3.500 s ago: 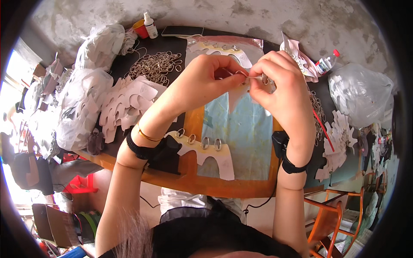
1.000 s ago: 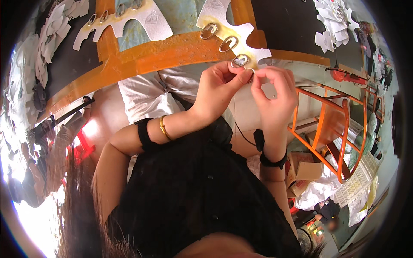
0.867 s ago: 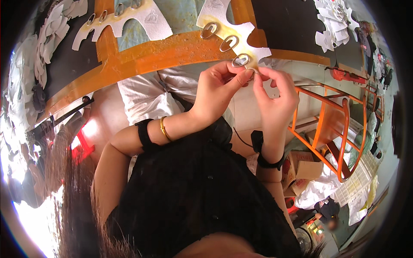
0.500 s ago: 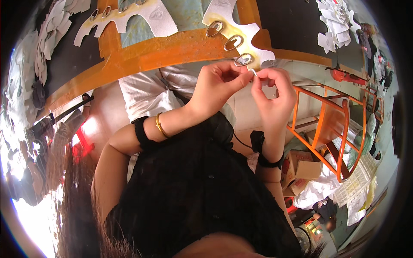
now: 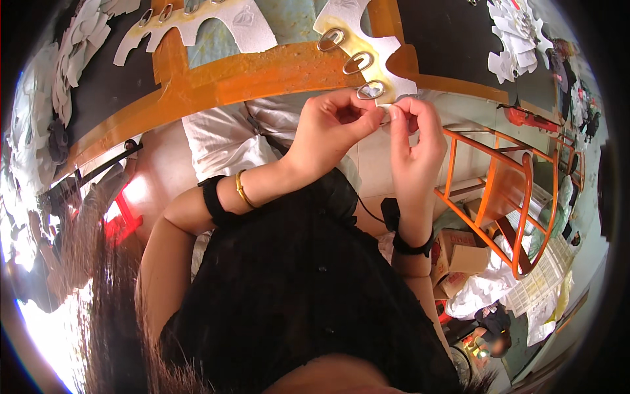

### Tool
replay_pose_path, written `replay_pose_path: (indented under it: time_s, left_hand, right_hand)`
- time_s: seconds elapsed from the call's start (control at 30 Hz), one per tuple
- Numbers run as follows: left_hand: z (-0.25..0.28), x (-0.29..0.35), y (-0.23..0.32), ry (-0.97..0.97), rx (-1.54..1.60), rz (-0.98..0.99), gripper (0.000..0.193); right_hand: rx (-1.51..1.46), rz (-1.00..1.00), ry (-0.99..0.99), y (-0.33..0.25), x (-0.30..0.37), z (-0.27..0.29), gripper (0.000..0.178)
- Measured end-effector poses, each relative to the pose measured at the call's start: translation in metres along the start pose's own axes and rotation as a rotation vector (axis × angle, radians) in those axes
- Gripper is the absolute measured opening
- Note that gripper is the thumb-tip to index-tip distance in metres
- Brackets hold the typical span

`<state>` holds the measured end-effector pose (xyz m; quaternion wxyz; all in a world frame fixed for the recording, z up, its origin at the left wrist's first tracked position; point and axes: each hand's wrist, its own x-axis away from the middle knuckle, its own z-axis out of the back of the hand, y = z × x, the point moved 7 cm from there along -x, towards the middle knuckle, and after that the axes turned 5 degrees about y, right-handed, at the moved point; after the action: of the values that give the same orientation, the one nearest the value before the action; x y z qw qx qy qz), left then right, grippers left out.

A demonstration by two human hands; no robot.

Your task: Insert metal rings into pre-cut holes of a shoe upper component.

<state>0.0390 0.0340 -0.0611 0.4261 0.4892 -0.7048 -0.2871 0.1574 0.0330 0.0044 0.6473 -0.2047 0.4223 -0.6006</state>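
At the table's near edge, a white cut-out piece (image 5: 388, 47) with scalloped sides and yellowish stains extends toward me. Three oval metal rings (image 5: 358, 63) sit along its left side, on its tabs. My left hand (image 5: 328, 134) is closed in a pinch at its near end, just below the nearest ring. Beside it, my right hand (image 5: 419, 134) pinches the same end between thumb and bent forefinger. The fingertips almost meet and partly hide that end. A similar white piece with rings (image 5: 230, 25) lies farther left on the table.
Orange-brown tape (image 5: 262, 73) edges the dark table and frames a pale blue-green sheet (image 5: 289, 23). Piles of white cut pieces lie at far left (image 5: 82, 43) and far right (image 5: 515, 39). Right of me are an orange metal-framed stool (image 5: 505, 177) and a cardboard box (image 5: 462, 256).
The piece's near tip, curled up between my fingers before, now lies flatter. My right thumb has straightened and that hand has shifted slightly left. My left hand has stayed almost still.
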Motion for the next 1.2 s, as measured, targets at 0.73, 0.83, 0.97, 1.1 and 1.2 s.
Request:
replay_pose_path:
  time_s: [0.73,0.83,0.97,1.1,1.2]
  left_hand:
    - [-0.022,-0.008,0.004,-0.023,0.09,0.035,0.008]
    - [-0.025,-0.012,0.006,0.024,0.16,-0.016,0.013]
    - [-0.026,-0.01,0.007,0.055,0.165,-0.024,0.012]
    - [-0.026,-0.006,0.008,0.069,0.137,-0.036,0.013]
    - [-0.021,-0.005,0.008,0.036,0.031,-0.07,0.013]
  right_hand:
    - [-0.184,-0.29,0.267,0.004,0.001,0.043,0.01]
    - [0.007,-0.084,0.109,-0.004,0.003,0.026,0.014]
    - [0.124,0.02,0.183,-0.012,0.002,0.023,0.014]
    - [0.087,-0.005,0.154,-0.006,0.003,0.019,0.013]
    - [-0.122,-0.23,0.055,0.009,0.002,0.02,0.01]
